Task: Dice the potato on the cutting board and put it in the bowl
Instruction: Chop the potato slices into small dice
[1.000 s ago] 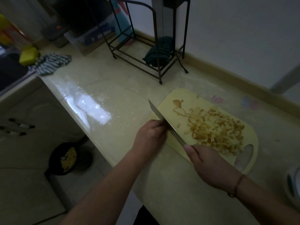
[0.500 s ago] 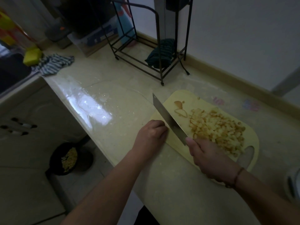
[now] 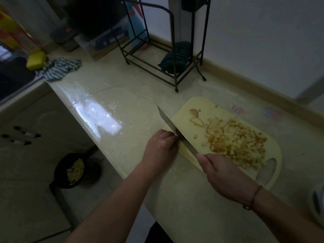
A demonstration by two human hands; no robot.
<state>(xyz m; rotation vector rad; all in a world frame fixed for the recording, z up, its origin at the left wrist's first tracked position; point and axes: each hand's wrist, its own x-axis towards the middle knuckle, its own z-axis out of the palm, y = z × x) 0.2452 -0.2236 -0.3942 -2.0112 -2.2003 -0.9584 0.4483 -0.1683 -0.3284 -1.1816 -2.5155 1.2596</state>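
Observation:
A pile of diced potato (image 3: 236,142) lies on the pale yellow cutting board (image 3: 206,106), with two peel scraps (image 3: 196,118) at its far left. My right hand (image 3: 224,174) grips the handle of a long knife (image 3: 175,130), whose blade slants over the board's left end and points away from me. My left hand (image 3: 161,146) sits at the board's near left corner, fingers curled at the edge, right beside the blade. Left of the board stands a faint clear glass bowl (image 3: 122,109), which looks empty.
A black wire rack (image 3: 168,67) with a dark green cloth (image 3: 177,57) stands behind the board. A striped cloth (image 3: 59,67) and a yellow sponge (image 3: 36,58) lie far left. Below the counter's edge a black pan (image 3: 75,171) sits on the floor. A white object (image 3: 318,202) shows at the right.
The knife blade rose and turned its flat side up half a second ago, then came back down to its thin slant. My left hand stayed at the board's corner.

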